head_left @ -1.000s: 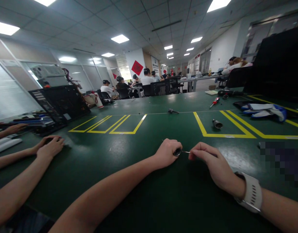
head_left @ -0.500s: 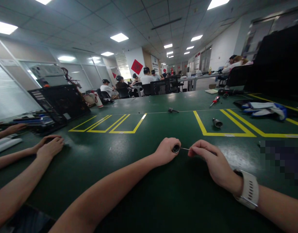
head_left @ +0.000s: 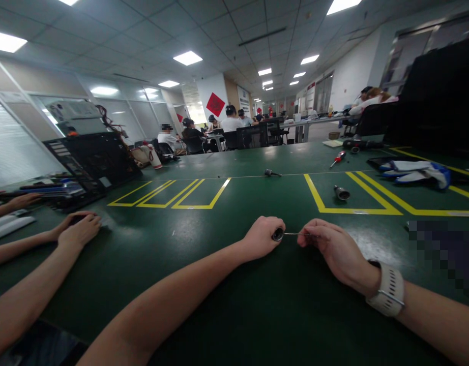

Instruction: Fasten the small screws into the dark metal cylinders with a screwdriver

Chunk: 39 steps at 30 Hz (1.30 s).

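My left hand (head_left: 263,236) is closed around a small dark metal cylinder (head_left: 277,234) whose round hollow end faces me. Between the fingertips of my right hand (head_left: 335,249) is a thin straight metal rod (head_left: 292,234). The rod's far tip meets the side of the cylinder, or ends just beside it; I cannot tell which. My left fingers hide most of the cylinder's body. Beyond my hands, a similar silver-grey metal part (head_left: 341,192) lies on its side within yellow tape lines. A smaller dark part with a thin shank (head_left: 272,173) lies farther back.
A red-handled screwdriver (head_left: 338,159), a dark power tool (head_left: 362,144) and blue-white gloves (head_left: 417,172) lie on the green table (head_left: 234,305) at right. At left are another person's hands (head_left: 78,229) and a black casing (head_left: 93,165). A pixelated patch covers the right edge.
My right hand has turned at the wrist and shifted slightly right, so more of the rod shows between the hands. My left hand and the cylinder stay nearly in place.
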Each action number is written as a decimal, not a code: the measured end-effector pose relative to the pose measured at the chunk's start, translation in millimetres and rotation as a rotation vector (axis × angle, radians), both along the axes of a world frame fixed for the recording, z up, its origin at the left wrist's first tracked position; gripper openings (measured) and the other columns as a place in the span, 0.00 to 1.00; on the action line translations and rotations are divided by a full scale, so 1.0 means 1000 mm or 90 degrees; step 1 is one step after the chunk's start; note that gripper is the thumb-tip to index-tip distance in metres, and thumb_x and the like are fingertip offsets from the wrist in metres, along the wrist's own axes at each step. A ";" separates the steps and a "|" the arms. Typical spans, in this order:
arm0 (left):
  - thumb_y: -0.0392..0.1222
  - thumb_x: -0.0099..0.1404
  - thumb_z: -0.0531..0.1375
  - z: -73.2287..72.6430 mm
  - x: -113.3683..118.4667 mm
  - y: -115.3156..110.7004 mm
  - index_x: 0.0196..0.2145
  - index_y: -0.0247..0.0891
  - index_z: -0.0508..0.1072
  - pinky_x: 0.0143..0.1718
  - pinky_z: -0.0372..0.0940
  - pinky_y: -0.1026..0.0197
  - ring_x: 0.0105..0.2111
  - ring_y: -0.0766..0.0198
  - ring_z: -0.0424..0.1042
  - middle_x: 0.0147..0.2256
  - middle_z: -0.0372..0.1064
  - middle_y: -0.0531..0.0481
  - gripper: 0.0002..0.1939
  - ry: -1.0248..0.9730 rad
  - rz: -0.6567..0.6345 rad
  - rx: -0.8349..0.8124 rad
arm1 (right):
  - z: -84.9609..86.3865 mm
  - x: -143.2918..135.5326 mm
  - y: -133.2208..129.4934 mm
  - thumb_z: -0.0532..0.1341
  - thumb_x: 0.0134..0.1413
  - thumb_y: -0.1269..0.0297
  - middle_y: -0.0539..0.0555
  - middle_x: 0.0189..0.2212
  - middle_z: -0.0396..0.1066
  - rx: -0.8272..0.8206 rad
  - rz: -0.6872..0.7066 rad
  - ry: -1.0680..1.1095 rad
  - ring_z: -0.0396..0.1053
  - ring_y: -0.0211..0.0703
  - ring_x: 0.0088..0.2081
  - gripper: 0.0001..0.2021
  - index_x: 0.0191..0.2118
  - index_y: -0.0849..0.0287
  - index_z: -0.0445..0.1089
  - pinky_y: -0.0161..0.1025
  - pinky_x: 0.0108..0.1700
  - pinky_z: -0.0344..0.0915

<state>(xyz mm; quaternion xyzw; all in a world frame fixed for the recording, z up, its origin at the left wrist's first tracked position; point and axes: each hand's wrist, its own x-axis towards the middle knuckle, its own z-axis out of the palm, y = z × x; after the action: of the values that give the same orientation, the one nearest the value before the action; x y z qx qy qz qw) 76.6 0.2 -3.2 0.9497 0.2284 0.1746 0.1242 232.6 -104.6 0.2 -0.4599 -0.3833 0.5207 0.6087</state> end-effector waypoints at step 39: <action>0.42 0.56 0.60 -0.001 -0.005 0.017 0.31 0.35 0.66 0.27 0.56 0.68 0.26 0.70 0.63 0.27 0.64 0.55 0.08 -0.022 -0.079 -0.093 | 0.009 -0.009 -0.016 0.51 0.56 0.58 0.52 0.29 0.67 0.119 -0.002 -0.449 0.65 0.44 0.33 0.11 0.30 0.57 0.66 0.42 0.35 0.60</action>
<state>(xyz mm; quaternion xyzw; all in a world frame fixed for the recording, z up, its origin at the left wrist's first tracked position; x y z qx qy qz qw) 71.9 17.5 -3.9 0.9472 0.1794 0.1656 0.2078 223.4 -120.5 9.4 -0.5543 -0.6151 0.2916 0.4790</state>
